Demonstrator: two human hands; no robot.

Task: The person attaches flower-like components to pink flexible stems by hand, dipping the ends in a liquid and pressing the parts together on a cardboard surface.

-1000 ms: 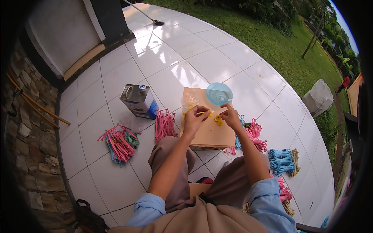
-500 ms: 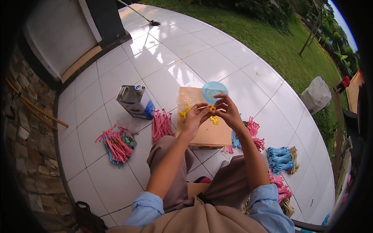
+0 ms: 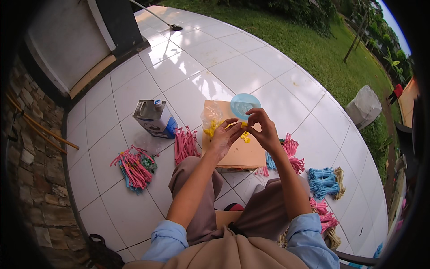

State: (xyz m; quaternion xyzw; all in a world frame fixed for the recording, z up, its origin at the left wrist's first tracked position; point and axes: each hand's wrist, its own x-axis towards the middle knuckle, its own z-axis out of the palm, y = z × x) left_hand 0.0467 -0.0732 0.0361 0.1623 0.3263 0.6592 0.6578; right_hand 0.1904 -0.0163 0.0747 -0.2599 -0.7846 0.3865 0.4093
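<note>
Over a tan board (image 3: pixel 244 157) in front of me, both my hands meet at the fingertips around a small yellow piece (image 3: pixel 244 124), partly covered by fingers. My left hand (image 3: pixel 221 139) is closed on one side of it. From the other side my right hand (image 3: pixel 263 132) pinches it between thumb and finger. More small yellow pieces (image 3: pixel 209 131) lie beside a clear plastic bag (image 3: pixel 212 112) on the board's left. A few loose yellow pieces (image 3: pixel 245 139) rest below my fingers. Just beyond stands a round light-blue dish (image 3: pixel 245 103).
A metal can (image 3: pixel 154 119) stands left of the board. Pink bundles (image 3: pixel 186 145) and a pink-and-blue heap (image 3: pixel 135 170) lie on the white tiles. Rightward are pink (image 3: pixel 292 152), blue (image 3: pixel 322 183) and beige bundles (image 3: pixel 339 183). A white sack (image 3: pixel 363 107) stands at the grass edge.
My fingers have shifted slightly around the yellow piece, which shows less than before. The right thumb and finger are pinched closer together. The whole view has moved a little.
</note>
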